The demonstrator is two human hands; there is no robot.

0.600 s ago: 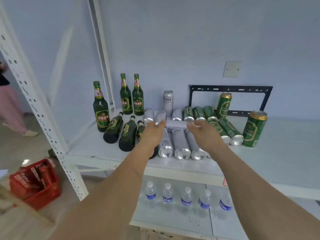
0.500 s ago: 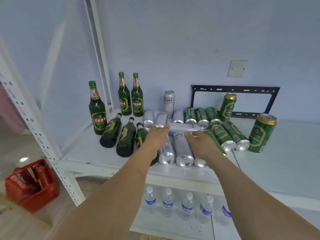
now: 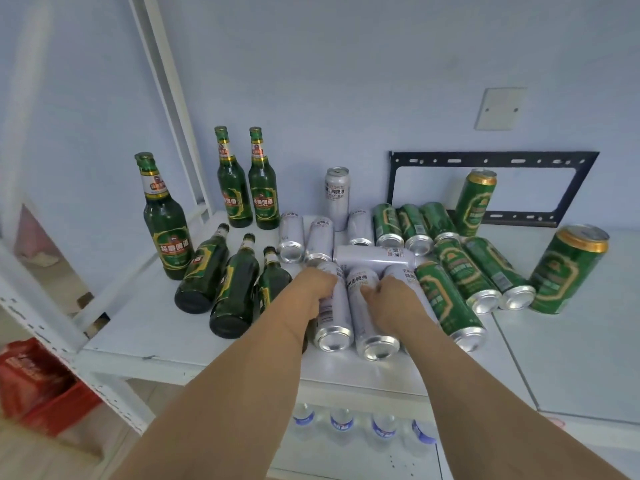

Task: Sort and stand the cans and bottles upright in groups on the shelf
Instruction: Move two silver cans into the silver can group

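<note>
On the white shelf (image 3: 571,358) three green bottles stand upright at the left (image 3: 166,220) and three more lie beside them (image 3: 235,289). One silver can (image 3: 336,195) stands at the back; several others lie around it. One of these lies crosswise (image 3: 374,256) on the rest. My left hand (image 3: 311,289) grips the leftmost near silver can (image 3: 332,320). My right hand (image 3: 391,301) curls its fingers onto the middle near silver can (image 3: 369,327) and hides part of a third. Green cans lie to the right (image 3: 450,299). Two green cans stand upright (image 3: 476,202) (image 3: 568,268).
A black metal bracket (image 3: 491,157) leans against the back wall. The shelf's white post (image 3: 173,109) rises at the left. Water bottles (image 3: 341,424) stand on the lower shelf. A red crate (image 3: 34,382) sits on the floor at the left.
Both hands have drawn back from the crosswise silver can and come down onto the near lying silver cans. The crosswise can stays on the pile.
</note>
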